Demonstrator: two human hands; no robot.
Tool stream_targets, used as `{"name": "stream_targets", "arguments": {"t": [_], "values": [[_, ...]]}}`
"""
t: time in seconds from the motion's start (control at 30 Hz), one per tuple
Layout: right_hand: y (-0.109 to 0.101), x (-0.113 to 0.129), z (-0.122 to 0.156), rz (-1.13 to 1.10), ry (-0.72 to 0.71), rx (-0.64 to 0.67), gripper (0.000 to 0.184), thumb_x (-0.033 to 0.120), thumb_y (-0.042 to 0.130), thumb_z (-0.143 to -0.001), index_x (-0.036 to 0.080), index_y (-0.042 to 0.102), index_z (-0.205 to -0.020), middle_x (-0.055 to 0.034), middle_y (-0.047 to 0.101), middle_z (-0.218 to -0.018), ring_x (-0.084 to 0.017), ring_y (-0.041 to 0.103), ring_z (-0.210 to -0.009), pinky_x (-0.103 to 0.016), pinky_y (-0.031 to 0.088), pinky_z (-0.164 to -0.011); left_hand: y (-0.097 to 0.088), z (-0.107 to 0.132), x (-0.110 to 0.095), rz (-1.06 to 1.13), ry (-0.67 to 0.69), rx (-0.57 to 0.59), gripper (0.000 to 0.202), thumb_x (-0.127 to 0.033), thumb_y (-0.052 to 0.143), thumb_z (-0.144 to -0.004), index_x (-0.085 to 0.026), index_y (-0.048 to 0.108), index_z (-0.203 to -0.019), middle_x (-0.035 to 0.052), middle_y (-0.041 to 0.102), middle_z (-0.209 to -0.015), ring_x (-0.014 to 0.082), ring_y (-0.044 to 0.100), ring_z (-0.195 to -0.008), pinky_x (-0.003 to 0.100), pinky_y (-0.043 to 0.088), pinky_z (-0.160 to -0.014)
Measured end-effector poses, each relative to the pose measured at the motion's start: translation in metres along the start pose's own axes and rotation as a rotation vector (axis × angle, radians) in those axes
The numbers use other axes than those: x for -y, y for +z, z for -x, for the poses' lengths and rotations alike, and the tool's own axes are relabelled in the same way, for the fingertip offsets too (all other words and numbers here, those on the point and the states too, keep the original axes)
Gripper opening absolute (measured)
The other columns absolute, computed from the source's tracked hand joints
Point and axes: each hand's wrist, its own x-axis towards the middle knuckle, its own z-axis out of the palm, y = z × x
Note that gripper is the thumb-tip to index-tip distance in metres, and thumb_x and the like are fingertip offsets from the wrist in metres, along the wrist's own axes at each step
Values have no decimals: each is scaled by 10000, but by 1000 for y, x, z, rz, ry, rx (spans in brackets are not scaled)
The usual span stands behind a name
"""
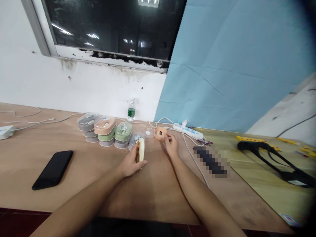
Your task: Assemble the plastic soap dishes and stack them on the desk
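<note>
— Where's the peach container (157, 134) from the fingers?
— Just left of the right hand (172, 144), the nearer one. Those fingers are bent, tips at its right side; whether they pinch it, I can't tell. It sits on the surface (98, 164), dark opening facing the person; no clear long axis.
— And the left hand (130, 163)?
— Thumb and fingers clamp a cream slab (141, 150) on edge, long axis pointing roughly away from the person.
— Counts?
— One peach container, one slab, one clear square piece (148, 132), three stacks of oval boxes (105, 127), one single grey box (133, 139), one bottle (131, 112), one phone (53, 170).
</note>
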Motion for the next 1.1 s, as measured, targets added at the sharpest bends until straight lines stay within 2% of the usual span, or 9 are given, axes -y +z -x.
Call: {"name": "stream_targets", "arguments": {"t": [0.13, 0.3, 0.43, 0.57, 0.7, 0.8, 0.9, 1.0, 1.1], "values": [[-7, 27, 16, -98, -234, -9, 361, 427, 508, -863, 171, 607, -1097, -98, 616, -1000, -175, 572, -752, -320, 491, -686, 0, -2, 3, 21, 1, -67, 937, -439, 708, -727, -179, 207, -1476, 177, 425, -1395, 345, 456, -1239, 501, 387, -1012], [2, 59, 60, -267, -647, 238, 471, 403, 582, -821, 225, 493, -1248, -79, 653, -962, -177, 603, -696, -336, 531, -645, -7, -6, 3, -53, 80, -299, 1088, -510, 750, -663, -172, 118, -1481, 193, 279, -1485, 341, 323, -1342, 489, 269, -1100], [16, 83, 85, -315, -835, 450, 472, 426, 598, -810, 246, 499, -1235, -84, 661, -1034, -218, 649, -911, -349, 550, -768, -12, -7, 2, 17, 160, -351, 1201, -724, 670, -594, -141, 98, -1474, 214, 290, -1461, 359, 351, -1318, 460, 317, -1074], [13, 97, 84, -335, -828, 641, 488, 493, 642, -759, 238, 541, -1162, -78, 659, -1067, -231, 643, -965, -338, 548, -799, -11, -4, 1, -37, 228, -301, 1173, -808, 595, -574, -140, 198, -1453, 211, 321, -1435, 390, 321, -1324, 493, 291, -1083], [3, 90, 82, -271, -734, 497, 502, 493, 658, -735, 214, 541, -1136, -84, 677, -961, -227, 657, -834, -330, 555, -705, -9, -5, -4, -132, 176, -384, 837, -558, 623, -779, -169, 266, -1428, 172, 392, -1394, 322, 348, -1319, 477, 271, -1098], [3, 82, 82, -239, -592, 408, 385, 456, 589, -803, 210, 534, -1093, -47, 654, -794, -182, 619, -669, -306, 536, -611, -9, -8, -8, -54, 129, -454, 655, -417, 572, -863, -189, 299, -1413, 151, 439, -1370, 279, 438, -1256, 444, 365, -1046], [10, 78, 78, -304, -458, 371, 417, 400, 504, -874, 194, 439, -1231, -61, 650, -876, -163, 602, -654, -309, 537, -614, -8, -10, -8, 81, 103, -461, 672, -399, 550, -879, -211, 241, -1446, 146, 468, -1355, 242, 565, -1107, 387, 493, -907], [13, 78, 72, -325, -436, 345, 548, 351, 481, -904, 195, 274, -1387, -97, 636, -1025, -152, 606, -663, -312, 546, -619, -4, -10, -6, 129, 105, -447, 747, -413, 551, -876, -221, 155, -1479, 152, 460, -1378, 239, 584, -1104, 365, 519, -874], [10, 81, 68, -237, -557, 366, 474, 360, 519, -896, 236, 399, -1338, -101, 623, -1078, -167, 624, -746, -332, 556, -691, -2, -10, -4, 160, 118, -444, 764, -411, 543, -882, -227, 114, -1488, 153, 426, -1421, 247, 552, -1175, 368, 503, -915]]}}
